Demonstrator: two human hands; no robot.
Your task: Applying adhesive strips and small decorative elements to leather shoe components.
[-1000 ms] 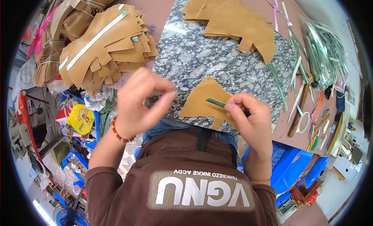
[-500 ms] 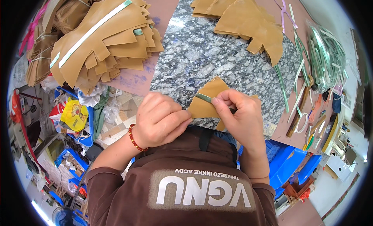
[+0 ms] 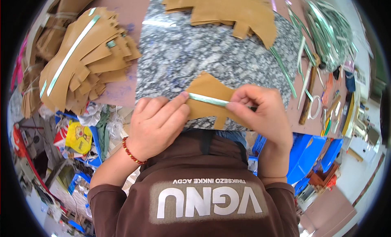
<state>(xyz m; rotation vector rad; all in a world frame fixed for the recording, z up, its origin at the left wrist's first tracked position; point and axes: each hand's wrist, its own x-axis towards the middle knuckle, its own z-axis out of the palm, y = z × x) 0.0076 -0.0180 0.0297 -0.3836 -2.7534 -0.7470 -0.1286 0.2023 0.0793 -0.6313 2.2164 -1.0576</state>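
On the speckled stone slab in front of me lies a tan leather-like piece with a scalloped edge. A shiny pale-green strip of tape runs across it. My left hand rests at the piece's left side, fingers stretched out, with the index fingertip pressing the strip's left end. The thumb is mostly hidden. My right hand pinches the strip's right end between thumb and forefinger. The right end of the piece is partly covered by that hand.
Stacked tan pieces with green strips lie at left, more cut pieces at the slab's far edge. A bundle of green strips sits at right, near a wooden-handled tool and a white ring. Blue crates stand below the table.
The strip has gone from a short, mostly covered length to lying stretched across the piece. My left fingers have straightened onto its left end; my right hand has shifted right. The view has shifted too.
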